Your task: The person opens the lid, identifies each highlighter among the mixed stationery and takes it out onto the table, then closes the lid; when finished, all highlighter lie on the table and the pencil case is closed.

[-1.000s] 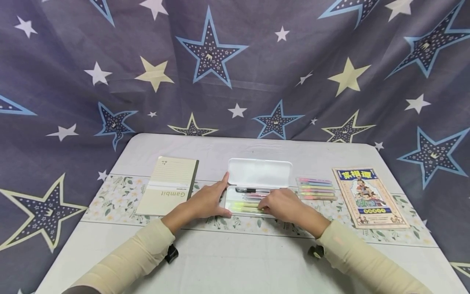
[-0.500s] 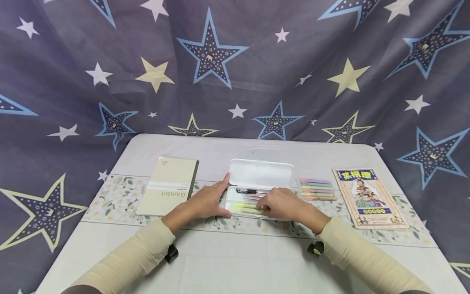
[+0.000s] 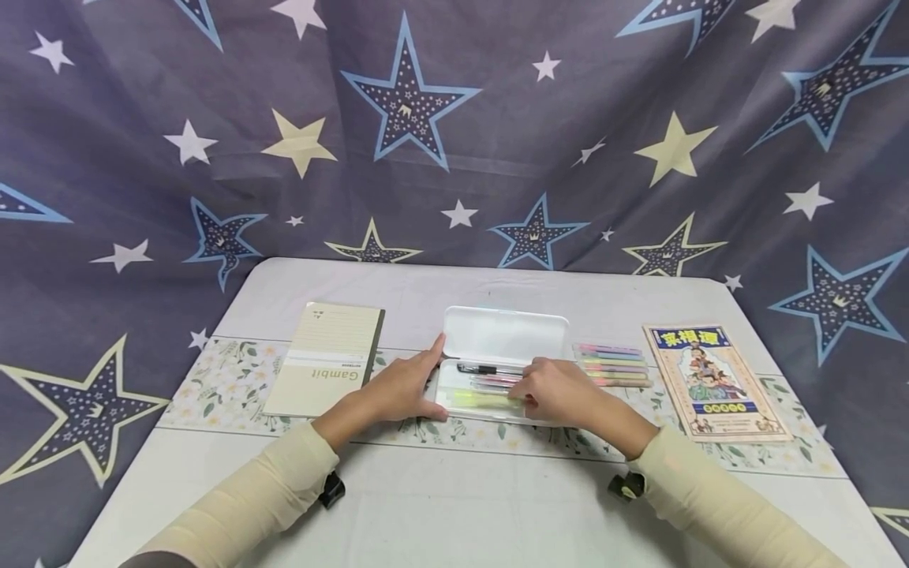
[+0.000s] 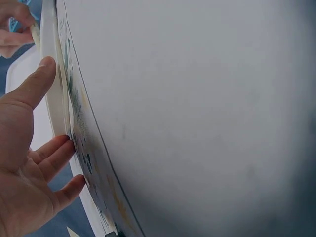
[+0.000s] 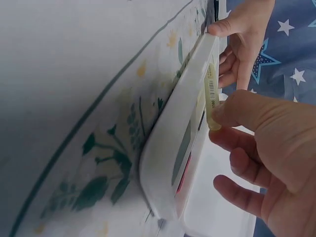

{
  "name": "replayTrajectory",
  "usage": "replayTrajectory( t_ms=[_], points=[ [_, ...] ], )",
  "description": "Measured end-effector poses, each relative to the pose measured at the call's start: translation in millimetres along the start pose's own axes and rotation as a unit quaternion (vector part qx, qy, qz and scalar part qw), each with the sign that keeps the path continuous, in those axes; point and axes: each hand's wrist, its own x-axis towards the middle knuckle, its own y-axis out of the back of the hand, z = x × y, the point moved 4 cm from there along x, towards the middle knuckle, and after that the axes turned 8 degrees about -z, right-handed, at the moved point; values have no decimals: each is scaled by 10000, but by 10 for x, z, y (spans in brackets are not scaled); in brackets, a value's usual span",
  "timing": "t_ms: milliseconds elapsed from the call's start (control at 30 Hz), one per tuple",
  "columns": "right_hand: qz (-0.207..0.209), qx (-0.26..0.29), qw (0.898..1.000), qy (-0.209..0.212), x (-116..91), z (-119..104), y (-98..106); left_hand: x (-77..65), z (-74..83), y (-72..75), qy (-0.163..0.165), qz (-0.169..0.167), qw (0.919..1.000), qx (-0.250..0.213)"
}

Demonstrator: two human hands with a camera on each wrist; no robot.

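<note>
Yellow pen point(image 5: 211, 94) pinched at one end by the right hand point(image 3: 557, 390), left hand point(image 3: 405, 385) spread against the white case point(image 3: 507, 332), steadying it I'd guess.

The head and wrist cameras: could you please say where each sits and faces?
Head: worn there, facing forward and down at an open white rectangular pencil case; left hand, right hand and cream sleeves show.
Left wrist: worn there, facing the left hand at the case.
Right wrist: likewise, facing the right hand pinching a slim yellow pen.
Both wrist views share case and hands.
</note>
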Motion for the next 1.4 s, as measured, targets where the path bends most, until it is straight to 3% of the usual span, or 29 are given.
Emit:
replayTrajectory(
  t_ms=[167,333,633,967,1400],
  points=[
    [325,-74,9994,-54,-126,74,22,3,-4,-7,-15,1,10000,26],
    [378,132,9990,-206,-260,169,38,3,-2,0,-15,6,10000,52],
    [949,173,9952,-148,-479,314,45,3,-17,-9,-17,-6,10000,52],
    [827,361,9935,-692,-762,492,68,5,-5,-1,-14,7,10000,52],
    [977,434,9899,-930,-1075,668,53,0,7,8,-106,33,9999,-19]
  ],
)
